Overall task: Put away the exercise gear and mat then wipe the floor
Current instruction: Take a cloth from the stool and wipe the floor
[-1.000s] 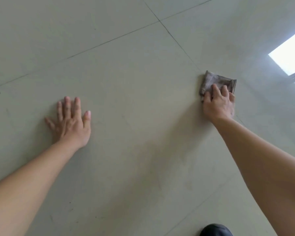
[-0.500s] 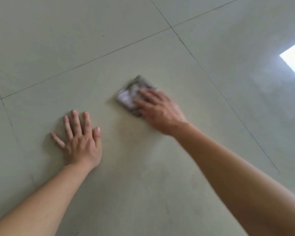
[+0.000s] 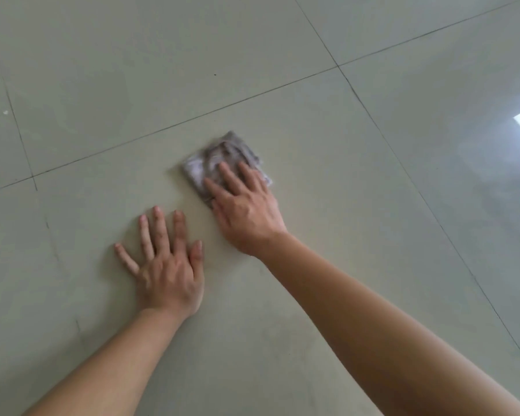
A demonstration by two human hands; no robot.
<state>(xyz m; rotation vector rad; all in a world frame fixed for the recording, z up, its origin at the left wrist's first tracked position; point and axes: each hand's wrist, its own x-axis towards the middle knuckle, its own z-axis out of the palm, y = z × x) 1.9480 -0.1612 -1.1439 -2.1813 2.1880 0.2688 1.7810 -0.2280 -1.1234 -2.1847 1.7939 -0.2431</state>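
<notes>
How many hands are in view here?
2. The left hand lies flat on the floor, lower centre; the right hand, just beyond it, presses the grey cloth. Nothing could hide another.

A mottled grey-brown cloth (image 3: 222, 159) lies on pale grey-green floor tiles (image 3: 132, 70) with thin dark joints.

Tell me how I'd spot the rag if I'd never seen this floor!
Look at the pale tiled floor. The right hand presses flat on a small grey rag, just beyond the left hand, which rests on bare tile. The rag is the only dark, crumpled thing there.
</notes>
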